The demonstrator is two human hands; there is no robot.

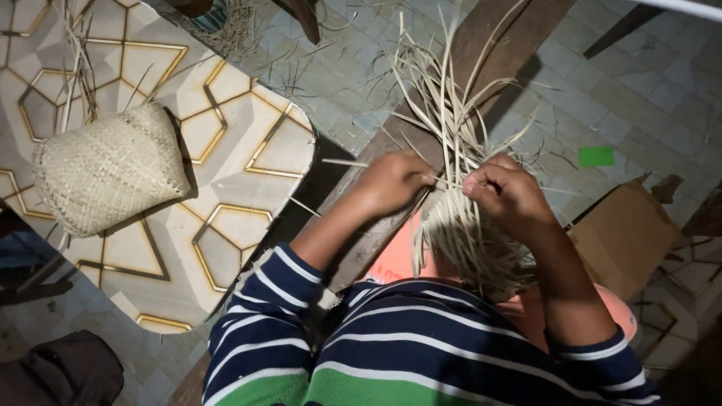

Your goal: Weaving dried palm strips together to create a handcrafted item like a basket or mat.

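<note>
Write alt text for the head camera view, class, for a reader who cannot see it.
Seen from above, a person's left hand and right hand grip pale straw strips fanning up from an unfinished weave in their lap. A finished woven basket lies on a patterned table to the left; a cardboard box sits right.

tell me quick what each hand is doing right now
Left hand: closed, pinching pale straw strips.
Right hand: closed on the same strips.
</note>
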